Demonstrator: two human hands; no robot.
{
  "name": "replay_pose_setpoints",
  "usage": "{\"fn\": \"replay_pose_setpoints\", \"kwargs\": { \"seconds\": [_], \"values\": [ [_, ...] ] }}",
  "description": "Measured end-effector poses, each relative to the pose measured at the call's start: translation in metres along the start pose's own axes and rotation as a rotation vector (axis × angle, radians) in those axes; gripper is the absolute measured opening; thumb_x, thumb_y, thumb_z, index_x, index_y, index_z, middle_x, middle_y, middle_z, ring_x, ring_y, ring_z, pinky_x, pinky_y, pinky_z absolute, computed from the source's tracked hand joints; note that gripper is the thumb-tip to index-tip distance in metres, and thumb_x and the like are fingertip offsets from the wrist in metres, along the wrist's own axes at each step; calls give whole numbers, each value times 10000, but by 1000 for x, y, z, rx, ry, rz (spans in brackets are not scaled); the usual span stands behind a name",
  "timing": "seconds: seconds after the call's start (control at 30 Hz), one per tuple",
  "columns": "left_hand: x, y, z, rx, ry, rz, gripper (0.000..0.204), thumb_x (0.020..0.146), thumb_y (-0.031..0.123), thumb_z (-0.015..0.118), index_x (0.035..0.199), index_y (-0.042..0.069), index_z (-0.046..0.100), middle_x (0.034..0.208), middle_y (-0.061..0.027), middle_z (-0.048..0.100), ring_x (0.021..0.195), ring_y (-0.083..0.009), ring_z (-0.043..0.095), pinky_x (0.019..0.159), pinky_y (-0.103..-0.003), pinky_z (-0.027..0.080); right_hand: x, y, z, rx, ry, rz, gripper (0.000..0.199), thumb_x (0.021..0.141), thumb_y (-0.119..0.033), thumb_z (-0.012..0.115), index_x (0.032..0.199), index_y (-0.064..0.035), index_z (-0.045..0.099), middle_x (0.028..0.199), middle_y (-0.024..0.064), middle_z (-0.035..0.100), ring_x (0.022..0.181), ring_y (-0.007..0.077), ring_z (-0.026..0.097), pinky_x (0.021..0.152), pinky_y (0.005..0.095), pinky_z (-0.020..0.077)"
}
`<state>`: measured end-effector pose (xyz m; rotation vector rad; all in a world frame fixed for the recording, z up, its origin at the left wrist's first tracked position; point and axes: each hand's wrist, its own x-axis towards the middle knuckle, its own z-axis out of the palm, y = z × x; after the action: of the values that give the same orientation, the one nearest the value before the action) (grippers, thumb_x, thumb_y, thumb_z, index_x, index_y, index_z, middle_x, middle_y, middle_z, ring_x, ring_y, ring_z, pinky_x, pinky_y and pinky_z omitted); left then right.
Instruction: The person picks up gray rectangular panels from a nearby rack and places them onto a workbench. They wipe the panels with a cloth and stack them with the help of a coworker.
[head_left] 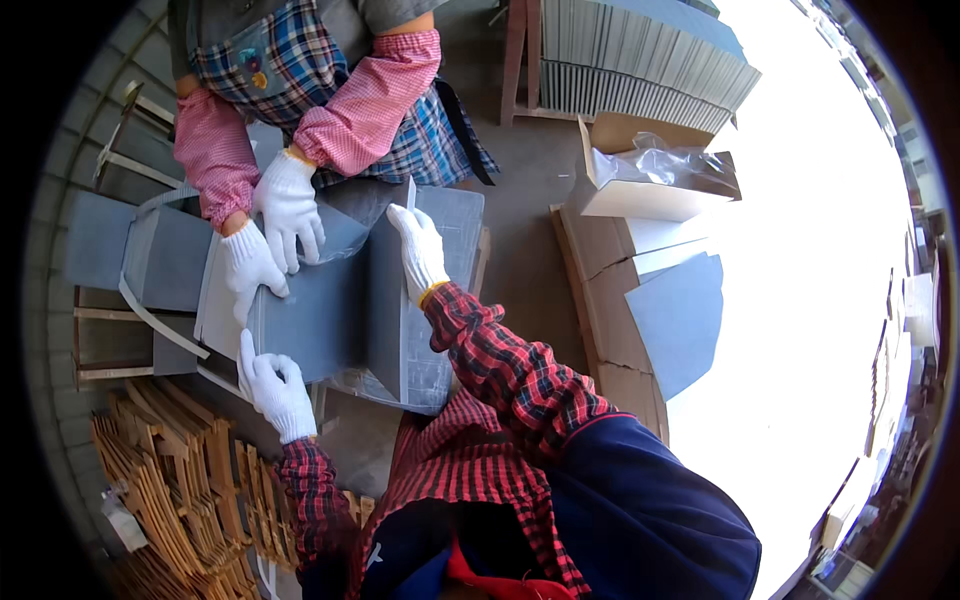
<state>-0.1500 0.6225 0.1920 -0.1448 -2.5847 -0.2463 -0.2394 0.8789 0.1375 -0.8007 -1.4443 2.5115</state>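
Observation:
A dark grey bent panel lies on a worktop, with an upright grey flap on its right side. My left hand, in a white knit glove, touches the near left corner of the panel, its index finger stretched along the edge and its thumb apart. My right hand, also gloved, has its fingers over the flap's upper edge near the far end; the flap partly hides the fingertips. Opposite me, a co-worker's two white-gloved hands press on the panel's far left part, beside clear plastic film.
Grey sheets and a pale strip extend left of the worktop. Curved wooden pieces are stacked at the lower left. To the right, a pallet stack carries a loose grey sheet and an open carton with plastic. Stacked panels stand behind.

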Motion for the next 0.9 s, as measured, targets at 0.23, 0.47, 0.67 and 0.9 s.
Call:
{"fn": "replay_pose_setpoints", "kwargs": {
  "seconds": [0.23, 0.47, 0.67, 0.9],
  "values": [
    [6, -2, 14, -35, -82, 31, 126, 867, 31, 592, 789, 33, 493, 1464, -171, 482, 1309, -371, 460, 1061, -476, 379, -40, 12, -102, 130, -183, 490, 634, 879, -343, 677, 1391, -30, 471, 1368, 159, 532, 1229, 270, 517, 1053, 405, 392],
    [10, -8, 16, -36, -127, 1, 131, 889, 63, 577, 802, 25, 488, 1484, -186, 459, 1317, -379, 457, 1075, -469, 374, -13, 60, -150, 23, -150, 475, 292, 898, -177, 653, 1085, 45, 694, 1030, 128, 698, 982, 234, 653, 879, 340, 509],
    [2, -3, 9, -67, -146, -54, 133, 887, 62, 588, 802, 28, 492, 1480, -195, 463, 1329, -380, 446, 1093, -467, 358, -43, 48, -164, -3, -188, 343, 249, 842, -98, 646, 1011, 80, 686, 951, 133, 703, 884, 217, 671, 791, 339, 532],
    [13, -6, 8, -101, -117, -11, 125, 859, 50, 600, 806, 19, 491, 1460, -218, 475, 1294, -391, 471, 1076, -472, 364, -80, 68, -182, 253, -120, 411, 300, 782, -34, 622, 1056, 88, 608, 965, 158, 648, 876, 273, 647, 841, 425, 548]
  ]
}}
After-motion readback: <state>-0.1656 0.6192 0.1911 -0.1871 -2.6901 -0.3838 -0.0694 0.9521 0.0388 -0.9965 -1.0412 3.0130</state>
